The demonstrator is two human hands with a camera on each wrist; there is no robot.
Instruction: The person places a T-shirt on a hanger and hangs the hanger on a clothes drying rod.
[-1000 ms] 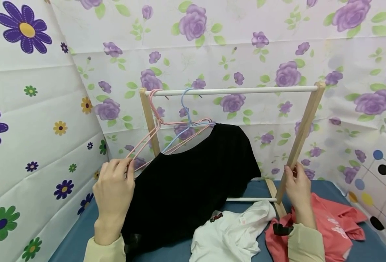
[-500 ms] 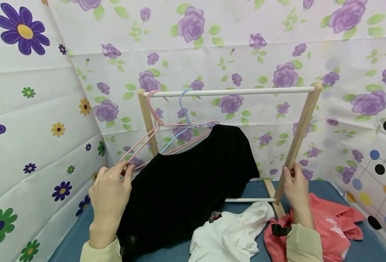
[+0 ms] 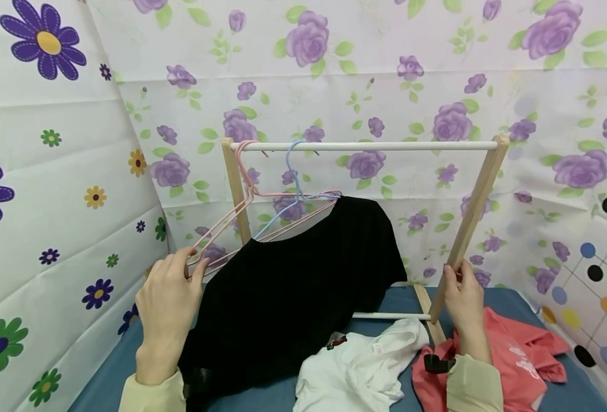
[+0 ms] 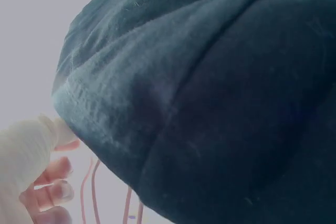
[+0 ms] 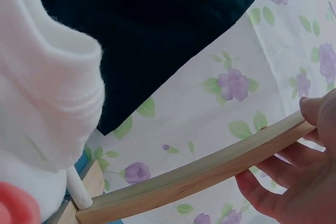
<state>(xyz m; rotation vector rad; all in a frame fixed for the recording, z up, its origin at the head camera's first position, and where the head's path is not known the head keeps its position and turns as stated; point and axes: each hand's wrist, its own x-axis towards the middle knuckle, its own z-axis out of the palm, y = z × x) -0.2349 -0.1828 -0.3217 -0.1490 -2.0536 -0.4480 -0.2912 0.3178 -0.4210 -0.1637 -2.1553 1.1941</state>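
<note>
Nearest, a white shirt [image 3: 360,372] lies crumpled toward the near edge of the blue desk [image 3: 504,295], and a coral shirt [image 3: 527,352] toward its right edge, both still off hangers. The left hand [image 3: 168,297] appears to pinch the low corner of the pink hangers [image 3: 253,190], which look bare where visible; the right hand [image 3: 465,297] grips a wooden post [image 3: 470,220]. The black shirt [image 3: 293,274], already on the blue hanger [image 3: 299,195], hangs skewed above the desk's left half, plain, wide-necked, short-sleeved, seemingly the only garment hung. Farther, hooks sit at the white rail's [image 3: 396,146] left end.
</note>
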